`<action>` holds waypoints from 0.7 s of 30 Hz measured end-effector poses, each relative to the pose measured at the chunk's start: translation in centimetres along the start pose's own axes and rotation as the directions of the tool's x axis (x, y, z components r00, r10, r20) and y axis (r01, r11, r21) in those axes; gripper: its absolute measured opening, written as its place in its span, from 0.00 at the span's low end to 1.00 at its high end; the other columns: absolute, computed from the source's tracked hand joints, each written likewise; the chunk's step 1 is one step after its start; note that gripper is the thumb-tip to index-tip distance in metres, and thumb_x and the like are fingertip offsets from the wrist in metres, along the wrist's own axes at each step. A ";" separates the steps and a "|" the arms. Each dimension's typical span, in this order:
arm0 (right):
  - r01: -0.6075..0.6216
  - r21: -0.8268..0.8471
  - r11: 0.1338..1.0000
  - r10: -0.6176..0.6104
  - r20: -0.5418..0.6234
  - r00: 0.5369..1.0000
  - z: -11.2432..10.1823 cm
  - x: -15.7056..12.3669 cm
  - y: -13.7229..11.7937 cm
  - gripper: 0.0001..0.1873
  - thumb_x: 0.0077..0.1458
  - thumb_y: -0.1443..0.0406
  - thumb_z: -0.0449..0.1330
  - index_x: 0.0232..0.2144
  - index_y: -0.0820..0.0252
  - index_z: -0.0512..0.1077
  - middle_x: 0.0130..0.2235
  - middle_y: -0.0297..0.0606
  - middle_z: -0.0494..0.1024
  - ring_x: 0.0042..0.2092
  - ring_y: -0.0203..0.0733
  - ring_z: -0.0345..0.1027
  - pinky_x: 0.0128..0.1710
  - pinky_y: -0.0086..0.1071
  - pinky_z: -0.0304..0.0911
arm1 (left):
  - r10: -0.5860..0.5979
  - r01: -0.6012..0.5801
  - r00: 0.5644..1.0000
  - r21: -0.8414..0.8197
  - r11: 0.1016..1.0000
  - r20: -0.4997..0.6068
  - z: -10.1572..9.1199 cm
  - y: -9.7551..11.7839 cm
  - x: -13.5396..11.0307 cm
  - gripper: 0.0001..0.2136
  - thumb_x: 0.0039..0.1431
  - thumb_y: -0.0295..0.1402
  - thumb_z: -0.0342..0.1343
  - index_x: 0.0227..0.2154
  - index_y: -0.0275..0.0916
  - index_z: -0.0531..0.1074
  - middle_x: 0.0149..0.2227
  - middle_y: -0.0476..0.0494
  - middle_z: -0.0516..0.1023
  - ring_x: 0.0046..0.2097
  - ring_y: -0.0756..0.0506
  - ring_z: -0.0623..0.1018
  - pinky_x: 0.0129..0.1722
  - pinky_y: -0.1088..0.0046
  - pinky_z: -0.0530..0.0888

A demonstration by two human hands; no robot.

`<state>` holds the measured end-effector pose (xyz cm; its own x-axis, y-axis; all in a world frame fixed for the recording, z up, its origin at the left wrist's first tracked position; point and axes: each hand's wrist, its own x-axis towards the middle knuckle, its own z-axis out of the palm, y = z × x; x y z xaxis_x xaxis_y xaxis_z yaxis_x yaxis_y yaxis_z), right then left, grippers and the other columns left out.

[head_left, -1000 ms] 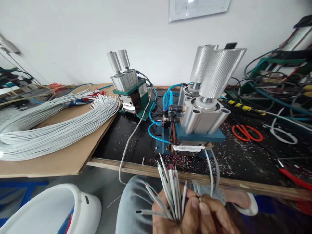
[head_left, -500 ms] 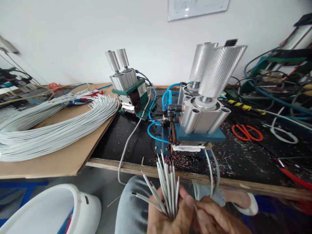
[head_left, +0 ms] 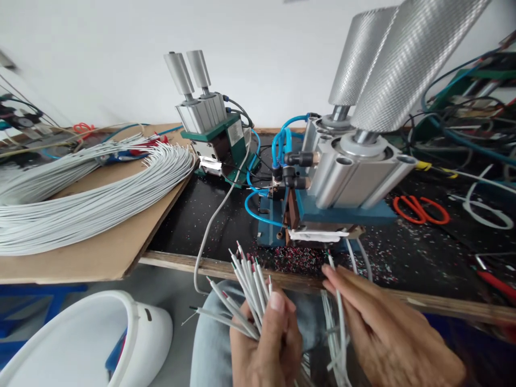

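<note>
My left hand [head_left: 268, 338] is closed round a bundle of white cables [head_left: 248, 287], whose tips fan out toward the bench and show small coloured wire ends. To the right, my right hand [head_left: 387, 322] holds one white cable [head_left: 339, 301] between thumb and fingers. Its tip points up, just in front of the blue-based pneumatic press [head_left: 346, 215]. More white cables [head_left: 328, 322] hang between the hands over my lap. A white strip [head_left: 318, 235] runs along the press's front lower edge.
A large coil of white cable [head_left: 100, 215] lies on cardboard at the left. Behind stands a smaller green press [head_left: 205, 129]. Orange-handled scissors [head_left: 421, 209] rest at the right. Coloured scraps [head_left: 298, 260] litter the black bench. A white bucket [head_left: 151, 322] stands below, left.
My hands have come apart. The right one has moved right and forward with a single cable, the left slightly left with the bundle. The camera view has shifted closer to the press.
</note>
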<state>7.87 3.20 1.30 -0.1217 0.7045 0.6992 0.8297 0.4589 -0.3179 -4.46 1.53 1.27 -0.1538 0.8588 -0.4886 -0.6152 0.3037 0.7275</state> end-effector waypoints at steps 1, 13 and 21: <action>0.001 -0.021 1.000 -0.001 0.028 1.000 0.4 0.1 0.2 0.17 0.40 0.69 0.51 0.37 0.54 0.59 0.34 0.24 0.71 0.35 0.29 0.63 0.36 0.21 0.59 | 0.036 -0.036 0.999 -0.011 0.999 0.015 0.0 0.0 -0.1 0.11 0.42 0.38 0.41 0.13 0.42 0.63 0.07 0.57 0.53 0.07 0.58 0.49 0.06 0.77 0.44; -0.093 0.053 0.994 0.089 0.076 0.993 2.0 1.6 0.5 0.21 0.38 0.73 0.52 0.38 0.52 0.58 0.37 0.22 0.68 0.37 0.31 0.62 0.36 0.25 0.60 | 0.213 -0.214 0.977 -0.079 0.974 -0.022 0.6 0.3 -0.5 0.13 0.33 0.42 0.48 0.04 0.42 0.65 0.07 0.54 0.53 0.07 0.57 0.49 0.04 0.75 0.43; -0.109 0.016 0.994 0.107 0.112 0.988 2.4 1.7 0.4 0.22 0.39 0.71 0.52 0.40 0.52 0.55 0.37 0.23 0.68 0.38 0.30 0.60 0.37 0.25 0.58 | 0.311 -0.313 0.950 -0.089 0.946 -0.042 0.7 -0.5 -0.7 0.13 0.37 0.39 0.44 0.05 0.43 0.65 0.08 0.54 0.52 0.06 0.56 0.48 0.03 0.74 0.41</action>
<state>6.72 5.84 0.82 -0.0925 0.8057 0.5850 0.8293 0.3876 -0.4026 -3.49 1.09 1.63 -0.3698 0.8925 -0.2583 -0.6022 -0.0185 0.7981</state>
